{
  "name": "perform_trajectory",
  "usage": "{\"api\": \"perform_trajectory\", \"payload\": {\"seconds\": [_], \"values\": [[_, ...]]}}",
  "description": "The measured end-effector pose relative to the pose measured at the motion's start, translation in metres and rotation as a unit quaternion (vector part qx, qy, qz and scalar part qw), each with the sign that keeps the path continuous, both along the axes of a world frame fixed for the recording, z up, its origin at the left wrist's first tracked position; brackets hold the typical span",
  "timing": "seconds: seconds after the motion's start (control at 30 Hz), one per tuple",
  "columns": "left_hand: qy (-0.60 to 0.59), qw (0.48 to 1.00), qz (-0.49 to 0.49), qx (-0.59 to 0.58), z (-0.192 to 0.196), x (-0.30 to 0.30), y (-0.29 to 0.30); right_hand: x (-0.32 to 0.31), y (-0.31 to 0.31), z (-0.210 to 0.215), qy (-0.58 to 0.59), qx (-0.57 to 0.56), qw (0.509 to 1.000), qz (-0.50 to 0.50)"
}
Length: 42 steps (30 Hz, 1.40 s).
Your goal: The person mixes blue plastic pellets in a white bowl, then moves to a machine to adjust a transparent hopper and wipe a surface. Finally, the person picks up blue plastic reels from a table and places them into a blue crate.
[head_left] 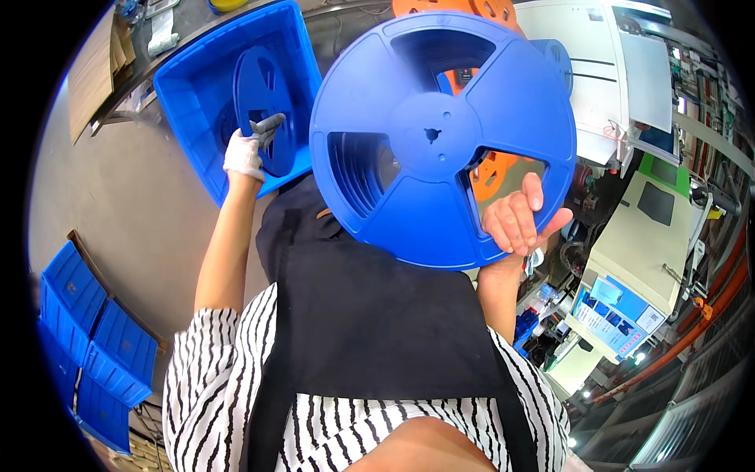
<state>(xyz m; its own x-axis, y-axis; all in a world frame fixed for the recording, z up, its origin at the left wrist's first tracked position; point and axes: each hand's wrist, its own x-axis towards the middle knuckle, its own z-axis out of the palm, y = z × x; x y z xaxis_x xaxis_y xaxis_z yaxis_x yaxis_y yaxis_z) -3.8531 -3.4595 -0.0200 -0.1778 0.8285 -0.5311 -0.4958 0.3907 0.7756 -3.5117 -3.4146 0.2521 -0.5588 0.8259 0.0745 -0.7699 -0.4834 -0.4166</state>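
A large blue plastic reel (436, 204) fills the upper middle, its flat face toward me, with cut-out windows and a small central hole. Through its left window several more blue rims show behind; whether they belong to stacked reels I cannot tell. My bare right hand (519, 220) has its fingers curled at the lower right window and rim of this reel. On the left, my left hand (250, 149), in a white glove with grey fingers, grips the edge of another blue reel (271, 86). That reel stands tilted inside a blue plastic bin (193, 94).
Orange reels (491, 175) show behind the large blue one. A pale machine (641, 236) and a white cabinet (578, 94) stand on the right. Stacked blue crates (118, 350) sit at lower left. A bench with a cardboard sheet (90, 71) runs along the upper left.
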Motion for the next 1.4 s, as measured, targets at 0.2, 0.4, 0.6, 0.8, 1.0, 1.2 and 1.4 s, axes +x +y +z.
{"api": "perform_trajectory", "payload": {"seconds": [0.2,0.4,0.6,0.8,1.0,1.2,1.4], "values": [[-0.021,0.997,0.007,-0.072,-0.144,-0.010,0.004,-0.001,-0.008,-0.003,-0.057,-0.043,0.997,-0.014],[0.313,0.925,0.113,-0.185,-0.142,-0.021,0.006,0.004,-0.011,-0.006,-0.048,-0.046,0.998,-0.017],[0.488,0.709,-0.232,0.452,0.177,0.083,0.052,-0.006,-0.006,-0.011,-0.039,-0.062,0.997,-0.015],[0.573,0.753,-0.259,0.195,0.167,0.078,0.065,-0.009,-0.004,-0.010,-0.051,-0.069,0.996,0.001],[0.563,0.725,-0.250,0.307,0.169,0.076,0.039,-0.005,-0.004,-0.018,-0.029,-0.086,0.996,-0.005],[0.539,0.721,-0.231,0.369,0.178,0.085,0.042,-0.011,0.001,-0.013,-0.041,-0.087,0.995,0.007],[0.569,0.679,-0.357,0.296,0.174,0.035,0.024,0.012,0.005,-0.022,0.028,-0.094,0.995,-0.014]]}}
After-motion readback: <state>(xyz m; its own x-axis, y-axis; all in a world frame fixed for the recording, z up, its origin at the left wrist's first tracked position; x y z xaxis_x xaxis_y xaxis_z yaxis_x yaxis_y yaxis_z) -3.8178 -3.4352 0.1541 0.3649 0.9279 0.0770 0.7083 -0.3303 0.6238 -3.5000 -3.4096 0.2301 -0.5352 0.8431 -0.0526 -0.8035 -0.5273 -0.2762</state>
